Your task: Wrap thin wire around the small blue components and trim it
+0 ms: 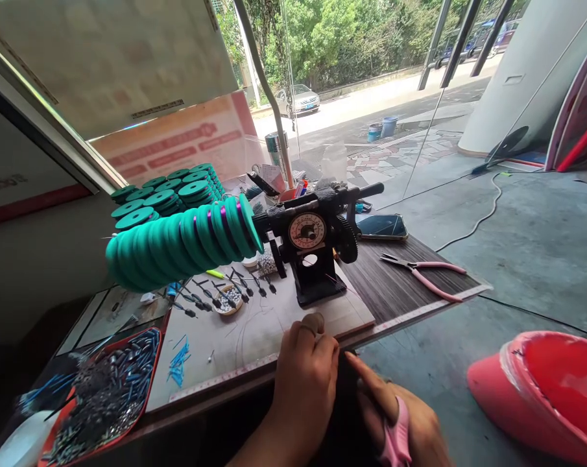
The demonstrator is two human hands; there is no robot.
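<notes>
My left hand (309,370) is at the front edge of the table, its fingers pinched together. Whatever they hold, if anything, is too small or hidden to make out. Just right of it, my right hand (395,408) has its fingers around pink-handled scissors (398,433), the index finger stretched toward the left hand. The scissors' blades are hidden in the dark. Beyond the hands stands a black hand-cranked winder (317,240) with a round dial. A row of teal foam spools (181,243) sits on its shaft.
Pink-handled pliers (422,271) and a phone (381,226) lie at the right. Several fishing floats or sinkers lie near a bowl of beads (228,301). An orange tray (157,353) of small parts stands left, more teal spools (161,198) behind. A red bucket (517,370) is on the floor.
</notes>
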